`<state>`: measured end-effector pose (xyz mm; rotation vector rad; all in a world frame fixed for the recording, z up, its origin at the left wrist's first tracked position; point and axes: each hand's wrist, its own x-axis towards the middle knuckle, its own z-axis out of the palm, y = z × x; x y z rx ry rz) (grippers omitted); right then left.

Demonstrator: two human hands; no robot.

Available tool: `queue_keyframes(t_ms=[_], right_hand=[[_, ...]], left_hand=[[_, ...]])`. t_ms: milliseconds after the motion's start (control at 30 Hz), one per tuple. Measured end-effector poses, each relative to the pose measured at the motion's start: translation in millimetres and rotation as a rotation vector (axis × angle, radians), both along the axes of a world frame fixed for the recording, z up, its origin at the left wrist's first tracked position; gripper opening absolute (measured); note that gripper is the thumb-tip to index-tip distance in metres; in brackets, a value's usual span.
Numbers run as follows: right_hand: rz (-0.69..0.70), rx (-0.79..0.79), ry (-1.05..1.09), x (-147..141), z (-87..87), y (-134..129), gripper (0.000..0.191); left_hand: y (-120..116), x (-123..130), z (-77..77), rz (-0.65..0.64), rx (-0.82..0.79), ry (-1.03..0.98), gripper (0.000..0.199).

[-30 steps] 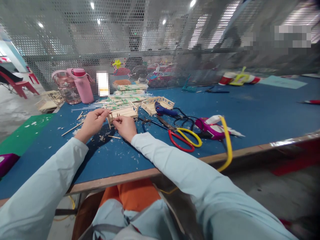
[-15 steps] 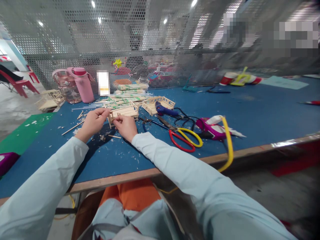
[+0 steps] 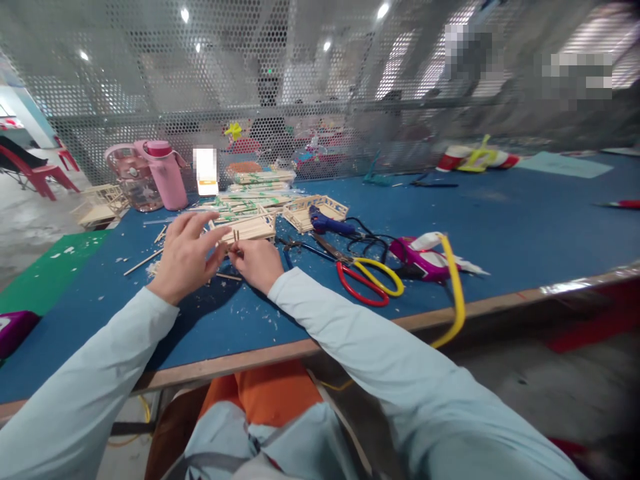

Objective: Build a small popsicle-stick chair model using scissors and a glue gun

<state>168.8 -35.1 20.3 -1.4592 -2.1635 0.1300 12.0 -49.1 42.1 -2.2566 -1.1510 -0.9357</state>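
My right hand [image 3: 259, 264] is closed in a pinch on a small piece of wooden stick [image 3: 237, 235], at the near edge of a little stick-built frame [image 3: 254, 228]. Close by on the left, my left hand [image 3: 186, 259] has its fingers apart, its thumb and fingertips near the pinched piece. Whether it touches the piece is hard to make out. The hands hide the near-left part of the frame. A loose stick [image 3: 229, 276] lies on the table just below my fingers.
A second stick frame [image 3: 300, 215] stands behind, with a blue glue gun [image 3: 330, 221] against it. Pliers [image 3: 307, 245], scissors [image 3: 367, 277] and a purple-white tool [image 3: 425, 259] lie to the right. Bundled sticks [image 3: 263, 193], a pink bottle [image 3: 169, 177] and a phone [image 3: 206, 170] are at the back.
My left hand has come off the frame's left corner and opened, shifting nearer to me. My right hand has drawn slightly toward me, with the small stick piece in its fingers.
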Motion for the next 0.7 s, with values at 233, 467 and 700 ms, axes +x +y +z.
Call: queue_keyframes(t_ms=[233, 467, 700], right_hand=[[0.121, 0.125, -0.31, 16.4, 15.8, -16.3, 0.03], [0.169, 0.133, -0.415, 13.0, 17.6, -17.9, 0.029], [-0.146, -0.03, -0.33, 40.1, 17.1, -25.3, 0.035]], left_hand=[[-16.1, 14.5, 3.5, 0.087, -0.05, 0.317, 0.026], [-13.3, 17.7, -2.6, 0.093, -0.177, 0.349, 0.026], [-8.4, 16.9, -7.4, 0.102, -0.225, 0.241, 0.033]])
